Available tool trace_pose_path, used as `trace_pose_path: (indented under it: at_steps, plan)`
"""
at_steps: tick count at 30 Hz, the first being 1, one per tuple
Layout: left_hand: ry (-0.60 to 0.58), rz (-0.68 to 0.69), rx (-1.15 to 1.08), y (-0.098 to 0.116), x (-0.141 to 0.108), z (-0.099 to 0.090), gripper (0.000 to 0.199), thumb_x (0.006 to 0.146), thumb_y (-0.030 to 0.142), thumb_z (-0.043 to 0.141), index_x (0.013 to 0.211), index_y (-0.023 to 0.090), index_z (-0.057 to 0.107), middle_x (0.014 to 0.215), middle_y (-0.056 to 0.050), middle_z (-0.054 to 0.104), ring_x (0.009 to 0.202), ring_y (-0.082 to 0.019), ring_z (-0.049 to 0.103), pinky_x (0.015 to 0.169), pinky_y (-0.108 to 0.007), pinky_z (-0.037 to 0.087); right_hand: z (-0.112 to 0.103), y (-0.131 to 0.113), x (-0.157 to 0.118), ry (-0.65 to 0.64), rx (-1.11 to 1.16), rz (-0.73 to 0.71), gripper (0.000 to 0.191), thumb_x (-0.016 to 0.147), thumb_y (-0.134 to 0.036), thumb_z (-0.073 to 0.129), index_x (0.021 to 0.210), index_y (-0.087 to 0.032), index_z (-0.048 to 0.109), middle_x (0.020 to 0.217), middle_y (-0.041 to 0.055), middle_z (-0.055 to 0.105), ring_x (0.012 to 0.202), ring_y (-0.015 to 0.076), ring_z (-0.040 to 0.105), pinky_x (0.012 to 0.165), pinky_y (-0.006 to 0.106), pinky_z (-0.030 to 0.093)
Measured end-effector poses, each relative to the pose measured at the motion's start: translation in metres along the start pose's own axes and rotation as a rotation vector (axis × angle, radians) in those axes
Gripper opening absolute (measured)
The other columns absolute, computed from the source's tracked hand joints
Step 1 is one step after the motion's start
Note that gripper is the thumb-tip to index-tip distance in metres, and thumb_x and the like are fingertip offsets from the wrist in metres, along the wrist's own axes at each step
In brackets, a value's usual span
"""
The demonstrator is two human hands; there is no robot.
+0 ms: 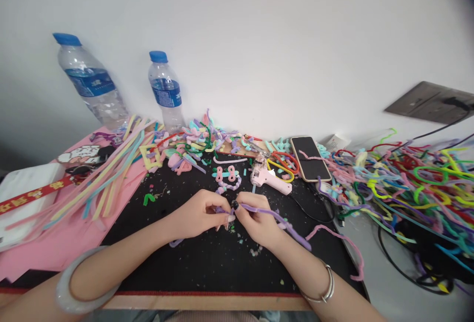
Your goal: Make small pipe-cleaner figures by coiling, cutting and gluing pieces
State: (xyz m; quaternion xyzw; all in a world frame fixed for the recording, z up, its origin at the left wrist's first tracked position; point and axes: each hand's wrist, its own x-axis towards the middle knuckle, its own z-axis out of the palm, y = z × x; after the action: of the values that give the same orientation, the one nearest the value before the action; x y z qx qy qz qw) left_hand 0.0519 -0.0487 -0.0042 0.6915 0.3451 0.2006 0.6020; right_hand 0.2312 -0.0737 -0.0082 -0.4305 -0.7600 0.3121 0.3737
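Note:
Over the black mat (177, 267), a purple pipe cleaner (296, 235) runs between my two hands, its fuzzy tail hanging over my right wrist. My left hand (207, 213) is closed, thumb and fingers pinching the purple piece. Close beside it, my right hand (257, 218) pinches the same pipe cleaner, a dark thumbnail on top. The fingers partly hide the shape between them. Just beyond the fingertips lies a bent lilac pipe-cleaner piece (228, 186), with pink loops (225, 174) behind it. A pink hot glue gun (270, 179) rests beyond my right hand, nozzle towards me.
Pipe-cleaner scraps (192, 146) line the wall. A phone (310, 159) lies at the back right, near a tangled heap of pipe cleaners (418, 183). Two water bottles (166, 90) stand at the back left. Long pastel strips (114, 174) cross the pink sheet (85, 228). A cable (307, 211) trails rightward.

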Motion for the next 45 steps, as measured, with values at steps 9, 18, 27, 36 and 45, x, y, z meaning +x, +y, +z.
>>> trace_pose_path:
  at_steps: [9,18,27,36,45]
  plan:
    - [0.197,0.085,-0.103,-0.001,0.002,-0.004,0.023,0.082,0.030,0.059,0.069,0.012,0.062,0.063,0.001,0.055,0.049,-0.009,0.051,0.048,-0.021,0.045,-0.002,-0.004,-0.001,0.067,0.088,0.102,0.034,0.087,-0.024,0.040,0.055,-0.019,0.030,0.053,-0.0055,0.028,0.050,0.0080,0.029,0.048,0.023,0.023]
    - [0.188,0.118,0.105,-0.003,0.004,-0.007,0.015,0.083,0.026,0.058,0.081,0.014,0.065,0.076,-0.001,0.058,0.054,-0.010,0.056,0.049,-0.021,0.047,0.000,0.002,-0.003,0.095,0.106,0.099,0.034,0.089,-0.024,0.041,0.057,-0.019,0.029,0.054,-0.0060,0.027,0.051,0.0076,0.028,0.049,0.023,0.023]
    - [0.242,0.282,0.487,-0.001,0.002,-0.009,0.012,0.082,0.020,0.059,0.072,0.014,0.063,0.071,-0.001,0.060,0.066,-0.012,0.055,0.063,-0.022,0.042,0.000,0.002,0.001,-0.009,0.023,0.020,0.033,0.084,-0.017,0.041,0.058,-0.019,0.022,0.055,-0.0059,0.025,0.052,0.0075,0.026,0.051,0.022,0.022]
    - [0.271,0.155,0.091,-0.004,0.005,-0.008,0.021,0.082,0.024,0.059,0.063,0.014,0.055,0.067,0.002,0.051,0.060,-0.010,0.050,0.055,-0.020,0.042,0.001,0.005,0.000,-0.064,0.183,0.122,0.036,0.091,-0.032,0.040,0.058,-0.019,0.034,0.057,-0.0045,0.032,0.055,0.0092,0.029,0.052,0.024,0.024]
    - [0.251,0.106,0.137,-0.005,0.003,-0.009,0.021,0.077,0.022,0.063,0.096,0.017,0.066,0.081,-0.002,0.067,0.064,-0.013,0.062,0.053,-0.020,0.050,0.003,0.012,-0.001,-0.030,0.402,0.220,0.039,0.091,-0.036,0.044,0.058,-0.018,0.037,0.056,-0.0051,0.030,0.053,0.0086,0.027,0.051,0.025,0.022]
